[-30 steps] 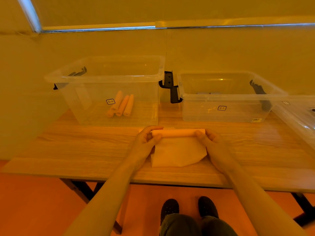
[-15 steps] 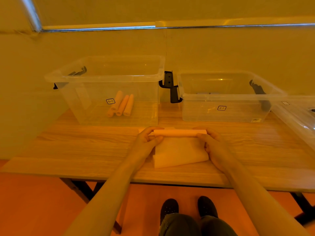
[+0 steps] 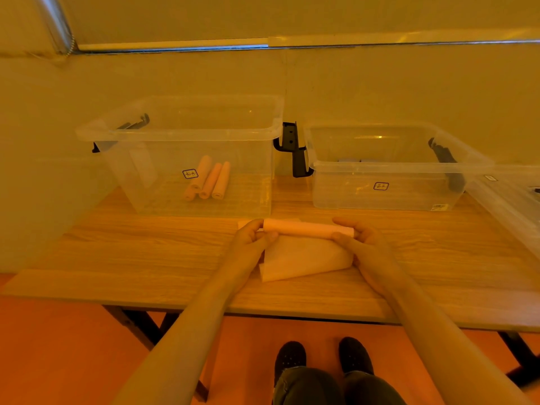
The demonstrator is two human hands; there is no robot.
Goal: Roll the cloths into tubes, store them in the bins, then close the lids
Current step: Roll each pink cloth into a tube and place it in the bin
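On wooden table (image 3: pixel 146 252): 2 bins (image 3: pixel 190 135).

Everything sits under a warm orange-yellow cast. The cloth (image 3: pixel 304 255) reads pale peach, plain, no pattern. Behind it, the left bin (image 3: pixel 187 159) is clear plastic with black latches, and the three rolled cloths (image 3: pixel 209 178) inside show deeper orange-peach. The table (image 3: pixel 131 258) is light wood grain, streaked. Below it, black shoes (image 3: pixel 321 358) on an orange-red floor (image 3: pixel 58 346).
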